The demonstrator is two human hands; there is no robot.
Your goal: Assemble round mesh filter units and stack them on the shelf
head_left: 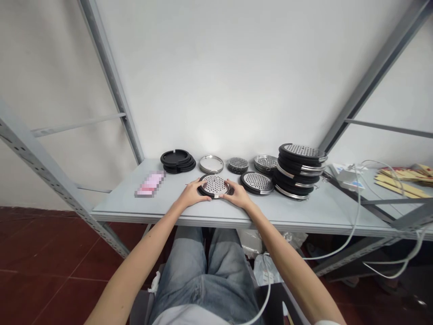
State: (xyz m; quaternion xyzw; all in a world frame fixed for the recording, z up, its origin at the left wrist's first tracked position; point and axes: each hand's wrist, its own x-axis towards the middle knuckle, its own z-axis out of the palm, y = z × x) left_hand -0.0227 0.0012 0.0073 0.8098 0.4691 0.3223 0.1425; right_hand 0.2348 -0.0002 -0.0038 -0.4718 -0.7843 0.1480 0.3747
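Observation:
A round assembly [215,184] lies on the table in front of me: a perforated metal plate in a black rim with a silver edge section. My left hand [194,193] grips its left side, thumb at the near edge and fingers around the rim. On the opposite side my right hand [237,194] holds it the same way, fingertips on the silver edge. A similar black-rimmed perforated disc [257,182] sits just right of my right hand. Behind the held piece are stacked silver rings [211,164] and a small stack of perforated plates [237,165].
Black rings [177,161] are piled at the back left, near a blurred pink item [150,183]. More metal parts [265,163] and a tall stack of rimmed discs [297,171] stand to the right. Shelf posts [111,76] frame the table; a white cable [356,216] hangs over its edge.

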